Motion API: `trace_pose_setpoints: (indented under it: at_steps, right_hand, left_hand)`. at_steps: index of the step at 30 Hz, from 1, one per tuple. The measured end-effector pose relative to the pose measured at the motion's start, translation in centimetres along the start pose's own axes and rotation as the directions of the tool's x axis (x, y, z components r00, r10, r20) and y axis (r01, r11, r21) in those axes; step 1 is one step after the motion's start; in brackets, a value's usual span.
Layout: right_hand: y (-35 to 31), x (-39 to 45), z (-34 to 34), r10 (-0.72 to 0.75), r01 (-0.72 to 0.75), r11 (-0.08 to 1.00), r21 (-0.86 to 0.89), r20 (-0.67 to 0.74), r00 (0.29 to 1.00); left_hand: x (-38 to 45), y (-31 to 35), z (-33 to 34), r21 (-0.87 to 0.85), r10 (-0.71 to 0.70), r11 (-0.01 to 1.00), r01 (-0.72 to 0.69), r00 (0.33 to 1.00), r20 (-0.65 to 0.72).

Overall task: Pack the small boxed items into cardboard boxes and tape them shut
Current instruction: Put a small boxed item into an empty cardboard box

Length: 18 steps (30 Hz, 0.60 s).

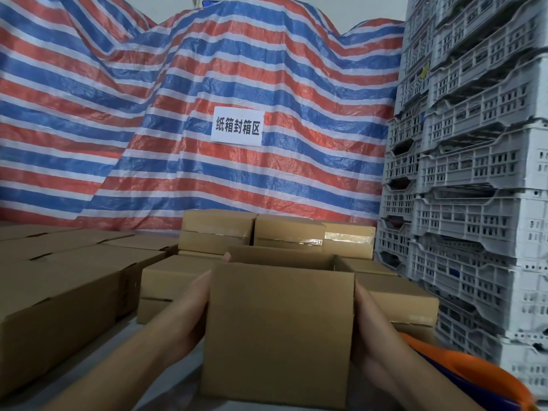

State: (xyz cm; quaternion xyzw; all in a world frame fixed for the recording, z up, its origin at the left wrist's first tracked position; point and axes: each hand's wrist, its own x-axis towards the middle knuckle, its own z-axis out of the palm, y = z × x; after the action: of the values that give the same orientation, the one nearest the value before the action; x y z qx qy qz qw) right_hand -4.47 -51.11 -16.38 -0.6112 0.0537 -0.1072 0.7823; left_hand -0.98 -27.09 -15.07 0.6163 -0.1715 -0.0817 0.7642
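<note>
From the head view we see an open box (278,330) held up in front of us, its top flaps standing and its inside hidden from this angle. Our left hand (192,310) presses flat against the box's left wall, fingers straight, with a fingertip showing past the far corner. Our right hand (366,318) lies flat against the right wall in the same way; most of its fingers are hidden behind the box. So we carry the box between two open palms, above the grey counter (166,378).

To the left sit closed boxes (59,295) in rows. Behind the held box stand taped boxes (284,232), clear tape shining on their flaps. An orange rim (474,369) curves in at the lower right, just beside our right forearm. Grey crates (474,179) are stacked high on the right. A striped tarp (148,114) hangs across the back, with a white sign (237,126) fixed to it.
</note>
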Motion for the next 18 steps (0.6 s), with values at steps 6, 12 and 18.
trace_pose_setpoints:
  at_steps: [6,12,18]
  right_hand:
    - [0.3,0.1,0.2,0.022,-0.024,0.996,-0.089,-0.028,0.999]
    - [0.2,0.4,-0.1,0.005,-0.006,0.997,-0.075,-0.013,1.000]
    - [0.1,0.4,-0.4,0.005,-0.004,0.999,-0.036,0.037,0.999]
  left_hand:
    - [0.3,-0.3,-0.1,-0.010,0.021,1.000,-0.021,1.000,0.019]
    - [0.4,-0.3,-0.2,0.042,0.050,0.998,-0.050,0.999,0.005]
    - [-0.5,0.8,-1.4,0.052,0.069,0.996,-0.076,0.990,0.126]
